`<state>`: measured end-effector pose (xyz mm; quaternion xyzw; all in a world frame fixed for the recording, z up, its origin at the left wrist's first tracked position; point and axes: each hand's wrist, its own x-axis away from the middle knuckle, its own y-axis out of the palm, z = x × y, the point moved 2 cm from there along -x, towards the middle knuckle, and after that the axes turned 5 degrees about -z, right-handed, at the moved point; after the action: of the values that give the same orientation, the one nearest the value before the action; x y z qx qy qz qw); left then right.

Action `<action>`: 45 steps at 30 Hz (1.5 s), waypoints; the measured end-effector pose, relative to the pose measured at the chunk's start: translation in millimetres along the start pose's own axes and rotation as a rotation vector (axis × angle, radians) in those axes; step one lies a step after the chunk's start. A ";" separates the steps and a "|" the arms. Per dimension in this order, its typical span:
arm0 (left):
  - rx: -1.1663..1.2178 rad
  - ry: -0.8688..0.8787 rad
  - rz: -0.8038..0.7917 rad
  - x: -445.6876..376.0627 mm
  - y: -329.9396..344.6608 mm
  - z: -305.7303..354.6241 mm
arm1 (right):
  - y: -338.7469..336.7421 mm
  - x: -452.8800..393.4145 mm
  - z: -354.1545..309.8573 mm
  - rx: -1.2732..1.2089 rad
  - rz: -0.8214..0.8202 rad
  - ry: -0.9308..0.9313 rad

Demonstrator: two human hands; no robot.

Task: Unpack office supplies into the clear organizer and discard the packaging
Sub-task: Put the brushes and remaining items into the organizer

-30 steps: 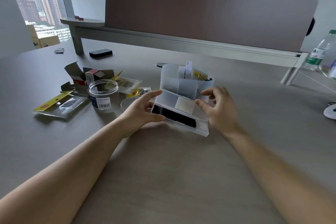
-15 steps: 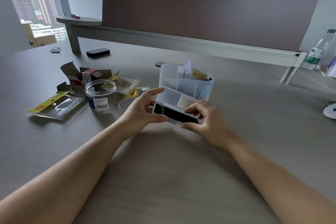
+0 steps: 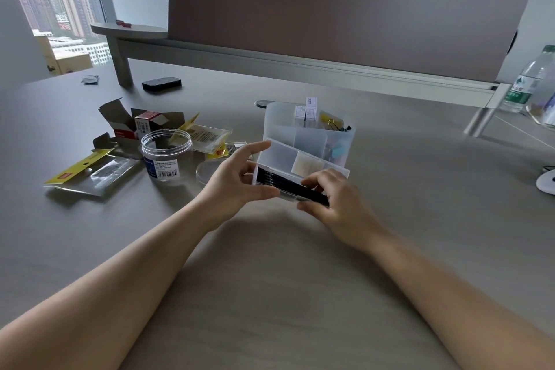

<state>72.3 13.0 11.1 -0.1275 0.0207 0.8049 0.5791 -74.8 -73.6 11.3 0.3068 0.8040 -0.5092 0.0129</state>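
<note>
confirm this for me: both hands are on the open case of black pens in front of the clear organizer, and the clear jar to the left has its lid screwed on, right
Not quite. The head view shows the clear jar open, with no lid on its mouth. The rest holds: the left hand and the right hand are both on the open case of black pens, in front of the clear organizer.

Jar [image 3: 167, 154] — left of organizer [image 3: 309, 135]

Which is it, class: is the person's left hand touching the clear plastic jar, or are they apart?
Apart. The head view shows bare desk between the left hand and the clear plastic jar.
</note>
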 end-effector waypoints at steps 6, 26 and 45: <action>0.010 -0.007 -0.008 -0.8 -0.7 -4.3 | 6.2 -1.7 1.7 0.063 -0.062 -0.003; 0.006 -0.060 -0.120 -2.4 -5.2 -3.2 | -1.9 -6.4 3.4 -0.077 -0.101 0.064; 0.399 -0.212 -0.254 -3.6 -12.7 -8.3 | -14.2 -10.2 2.2 -0.152 -0.325 0.221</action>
<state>86.8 12.4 5.4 0.0727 0.1020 0.7145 0.6884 -74.4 -84.5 25.2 0.2252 0.8757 -0.4055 -0.1343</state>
